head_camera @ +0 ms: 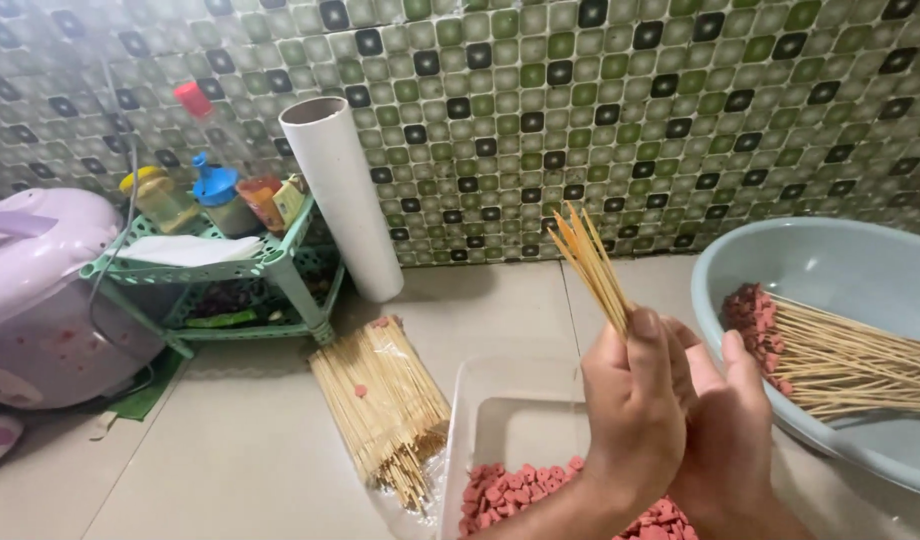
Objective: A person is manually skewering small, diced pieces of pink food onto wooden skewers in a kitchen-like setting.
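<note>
A small bundle of bamboo skewers (pixel 590 265) stands upright and fans out at the top. It is pressed between my two palms. My left hand (pixel 635 410) is in front with its thumb up against the sticks. Behind it, my right hand (pixel 728 430) closes on the same bundle. Below my hands a white rectangular tray (pixel 462 420) holds pink cut sausage pieces (pixel 500 490). To the right, a pale blue basin (pixel 830 260) holds skewers (pixel 850 365) loaded with pink pieces (pixel 750 310) at their tips.
A pack of loose skewers (pixel 380 400) in clear plastic lies on the tiled floor left of the tray. A white pipe (pixel 345 195) leans on the mosaic wall. A green rack (pixel 280 260) with jars and a purple appliance (pixel 40 290) stand at the left.
</note>
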